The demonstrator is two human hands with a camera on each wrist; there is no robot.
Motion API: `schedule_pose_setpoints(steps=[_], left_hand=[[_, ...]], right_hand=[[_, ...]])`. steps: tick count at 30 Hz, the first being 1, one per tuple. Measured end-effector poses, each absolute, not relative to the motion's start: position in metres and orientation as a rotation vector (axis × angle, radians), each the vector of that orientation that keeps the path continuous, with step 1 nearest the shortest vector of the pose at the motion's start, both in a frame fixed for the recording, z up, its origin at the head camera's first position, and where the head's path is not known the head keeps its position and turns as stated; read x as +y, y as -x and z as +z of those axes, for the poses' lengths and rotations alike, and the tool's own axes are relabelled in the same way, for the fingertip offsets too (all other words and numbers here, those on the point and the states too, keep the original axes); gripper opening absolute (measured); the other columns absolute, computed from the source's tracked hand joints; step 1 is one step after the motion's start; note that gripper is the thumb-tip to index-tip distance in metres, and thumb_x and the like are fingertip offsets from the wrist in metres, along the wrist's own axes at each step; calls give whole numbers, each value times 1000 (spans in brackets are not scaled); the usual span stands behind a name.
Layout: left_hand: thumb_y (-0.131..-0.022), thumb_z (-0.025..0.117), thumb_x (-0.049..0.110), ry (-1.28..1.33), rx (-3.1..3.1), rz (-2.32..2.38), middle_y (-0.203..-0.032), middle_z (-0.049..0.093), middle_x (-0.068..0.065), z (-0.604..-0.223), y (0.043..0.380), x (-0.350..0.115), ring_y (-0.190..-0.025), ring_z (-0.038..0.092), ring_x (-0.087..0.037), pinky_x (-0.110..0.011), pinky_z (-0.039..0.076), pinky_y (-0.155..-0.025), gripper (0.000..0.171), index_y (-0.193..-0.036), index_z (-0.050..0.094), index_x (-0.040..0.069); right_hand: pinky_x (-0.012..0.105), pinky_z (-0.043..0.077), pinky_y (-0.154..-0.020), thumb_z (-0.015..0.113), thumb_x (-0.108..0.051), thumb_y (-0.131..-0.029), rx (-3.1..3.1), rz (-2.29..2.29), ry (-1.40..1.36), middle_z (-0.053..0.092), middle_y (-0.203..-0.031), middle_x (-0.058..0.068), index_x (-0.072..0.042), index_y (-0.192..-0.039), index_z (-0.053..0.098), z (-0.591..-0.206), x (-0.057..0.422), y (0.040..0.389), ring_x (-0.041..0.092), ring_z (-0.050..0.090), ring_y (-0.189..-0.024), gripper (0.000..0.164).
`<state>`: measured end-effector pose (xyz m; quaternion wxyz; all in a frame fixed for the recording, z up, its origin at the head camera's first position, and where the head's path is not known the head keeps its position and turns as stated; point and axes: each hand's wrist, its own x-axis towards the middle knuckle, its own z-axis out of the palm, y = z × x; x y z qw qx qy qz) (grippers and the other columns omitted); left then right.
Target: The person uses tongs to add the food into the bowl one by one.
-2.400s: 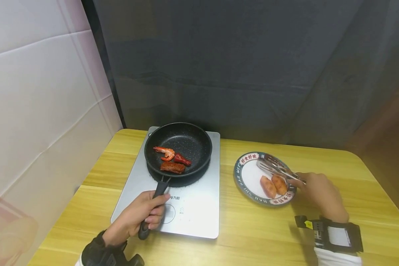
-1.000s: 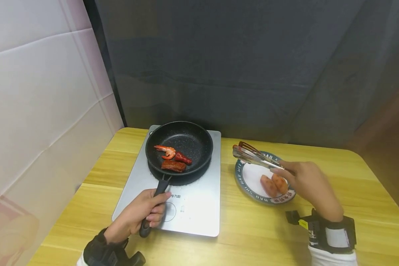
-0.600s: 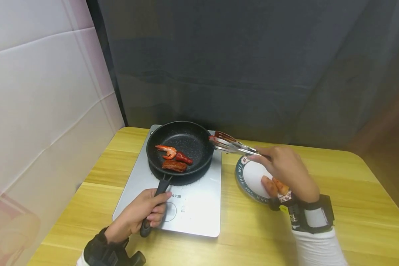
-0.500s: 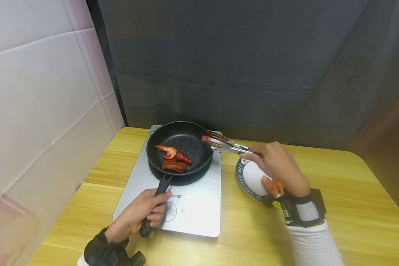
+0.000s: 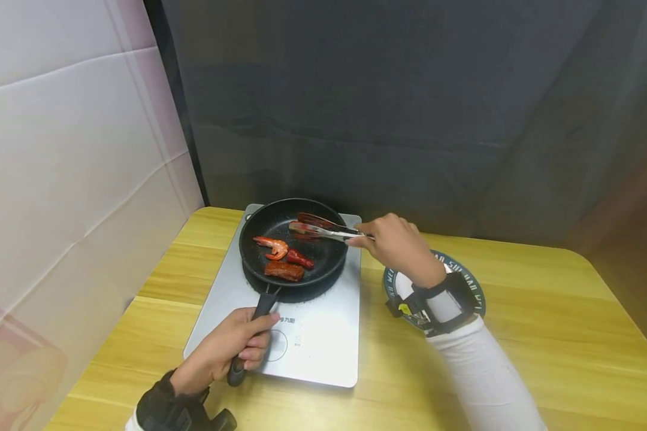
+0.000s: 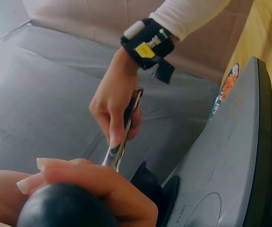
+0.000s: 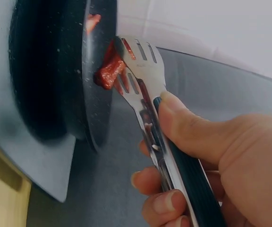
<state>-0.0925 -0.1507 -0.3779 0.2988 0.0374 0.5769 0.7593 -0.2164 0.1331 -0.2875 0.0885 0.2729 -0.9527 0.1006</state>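
My left hand [image 5: 236,340] grips the handle of a black frying pan [image 5: 331,263]. In the pan lie a shrimp [image 5: 272,245], a dark red drumstick-shaped piece [image 5: 300,258] and a brown slab of meat [image 5: 284,271]. Metal tongs [image 5: 329,232] are held in my right hand [image 5: 399,245], thumb along one arm and fingers around the other. Their slotted tips reach over the pan, spread apart, behind the drumstick piece in the head view. From the right wrist, the tips overlap that red piece [image 7: 110,71].
The pan sits on a silver induction cooker [image 5: 323,353]. A green-rimmed plate [image 5: 471,281] stands to its right, partly covered by my right wrist; orange food [image 6: 229,87] on it shows from the left wrist. A dark curtain [image 5: 356,120] hangs behind the table.
My right hand has carried the tongs left from the plate to over the pan. The left hand stays on the handle, and the food in the pan looks unmoved.
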Motion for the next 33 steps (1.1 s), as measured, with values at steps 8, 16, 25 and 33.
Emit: schedule_pose_setpoints(steps=[8, 16, 25, 33], left_hand=[[-100, 51, 21, -96, 1534, 2017, -52, 33, 7, -377, 92, -151, -39, 31, -2, -17, 30, -36, 28, -80, 38, 6], [-99, 52, 22, -83, 1534, 2020, -52, 33, 7, -377, 92, -152, -40, 30, -2, -17, 29, -36, 28, -80, 38, 6], [-99, 53, 22, -78, 1542, 2020, -52, 33, 7, -378, 92, -148, -39, 30, -2, -17, 28, -36, 29, -80, 38, 6], [-99, 53, 22, -77, 1567, 2020, -52, 33, 7, -375, 94, -147, -39, 29, -3, -17, 28, -36, 29, -79, 38, 6]], right_hand=[[37, 47, -46, 63, -45, -89, -2817, 246, -816, 71, -93, 7, -15, -113, 72, -294, 107, 226, 24, 63, -70, 39], [37, 43, -42, 60, -45, -92, -2843, 122, -793, 61, -70, 6, -15, -94, 73, -295, 85, 238, 25, 57, -59, 32], [39, 50, -50, 57, -39, -96, -2915, 120, -754, 69, -98, 11, -17, -110, 73, -300, 72, 249, 30, 65, -74, 30], [37, 46, -45, 58, -44, -94, -2885, 115, -758, 62, -74, 8, -15, -87, 71, -302, 68, 254, 26, 59, -62, 32]])
